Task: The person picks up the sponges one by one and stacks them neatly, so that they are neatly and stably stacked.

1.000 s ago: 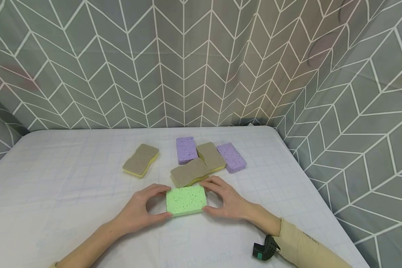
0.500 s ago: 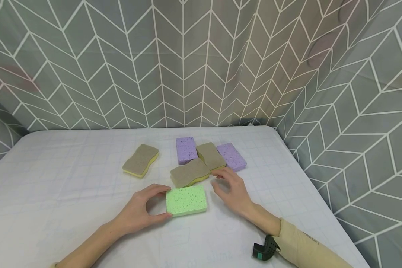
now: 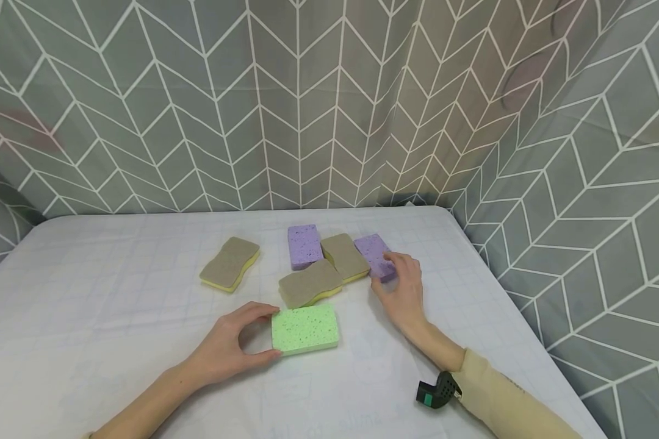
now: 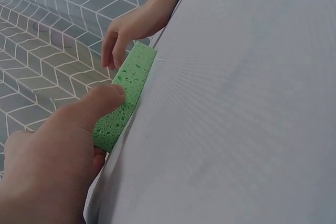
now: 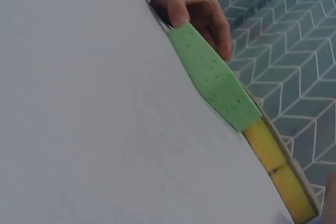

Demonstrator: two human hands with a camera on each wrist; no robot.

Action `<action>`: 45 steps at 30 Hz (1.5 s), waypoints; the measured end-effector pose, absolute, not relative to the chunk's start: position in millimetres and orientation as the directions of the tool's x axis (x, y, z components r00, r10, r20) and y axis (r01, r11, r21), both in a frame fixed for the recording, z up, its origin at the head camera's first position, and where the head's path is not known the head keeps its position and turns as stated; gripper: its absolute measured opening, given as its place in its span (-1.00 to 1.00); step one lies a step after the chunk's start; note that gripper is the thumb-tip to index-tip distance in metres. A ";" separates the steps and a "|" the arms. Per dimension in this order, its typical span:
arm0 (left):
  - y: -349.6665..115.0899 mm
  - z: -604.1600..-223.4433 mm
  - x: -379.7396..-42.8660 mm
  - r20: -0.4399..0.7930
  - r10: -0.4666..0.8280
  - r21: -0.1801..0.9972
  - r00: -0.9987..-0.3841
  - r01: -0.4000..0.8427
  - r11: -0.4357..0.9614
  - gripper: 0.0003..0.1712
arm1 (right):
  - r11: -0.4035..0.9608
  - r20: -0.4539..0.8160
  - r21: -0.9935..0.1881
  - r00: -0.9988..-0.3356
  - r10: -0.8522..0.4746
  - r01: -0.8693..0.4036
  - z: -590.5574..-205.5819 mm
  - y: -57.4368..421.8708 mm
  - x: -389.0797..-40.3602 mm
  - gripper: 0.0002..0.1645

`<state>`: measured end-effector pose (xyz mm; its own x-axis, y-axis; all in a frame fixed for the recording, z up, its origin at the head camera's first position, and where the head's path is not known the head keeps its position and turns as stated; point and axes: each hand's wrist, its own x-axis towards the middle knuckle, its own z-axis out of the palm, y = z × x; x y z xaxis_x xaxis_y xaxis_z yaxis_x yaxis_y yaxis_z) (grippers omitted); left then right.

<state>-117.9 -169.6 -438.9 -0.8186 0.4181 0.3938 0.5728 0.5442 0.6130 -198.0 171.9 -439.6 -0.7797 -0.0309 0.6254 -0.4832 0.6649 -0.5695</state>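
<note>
My left hand point(image 3: 233, 341) pinches the left end of a pale green sponge point(image 3: 304, 329) lying flat on the table, thumb at the near edge and fingers at the far edge. The left wrist view shows the thumb over the green sponge's pitted side point(image 4: 134, 72). My right hand point(image 3: 406, 299) is at the right-hand purple sponge point(image 3: 370, 247), partly covering it. Its thumb and fingers are spread apart, the fingertips close at the purple sponge's right side. In the right wrist view only a sliver of that hand point(image 5: 329, 198) shows.
Two grey-and-yellow scrub sponges, one nearer point(image 3: 310, 281) and one farther point(image 3: 346, 256), lie just behind the green one. Another purple sponge point(image 3: 304, 244) touches them at the back. A third scrub sponge point(image 3: 230, 262) lies apart to the left. Patterned curtains point(image 3: 285, 110) hang behind the table.
My right hand has let go of the green sponge's right end and moved up and right to the purple sponge. My left hand has stayed on the green sponge, which has not moved.
</note>
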 end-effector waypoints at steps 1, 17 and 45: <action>-169.6 -439.0 -117.8 0.393 0.418 0.612 -0.819 0.572 0.546 -0.26 | 0.677 0.611 -0.579 -0.791 -0.008 -0.454 -439.0 173.6 -199.9 -0.39; -169.2 -439.3 -117.7 0.388 0.420 0.609 -0.820 0.570 0.551 -0.26 | 0.709 0.362 -0.683 -0.924 0.119 -0.177 -433.1 175.9 -203.2 -0.12; -169.2 -439.9 -117.2 0.376 0.416 0.620 -0.828 0.558 0.551 -0.26 | 0.740 0.259 -0.669 -0.957 0.134 -0.077 -434.1 175.5 -206.1 -0.06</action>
<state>-117.2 -169.2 -439.9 -0.8281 0.4159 0.3758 0.5582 0.5511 0.6202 -206.1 175.5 -434.1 -0.9566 0.1345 0.2586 -0.0768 0.7396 -0.6686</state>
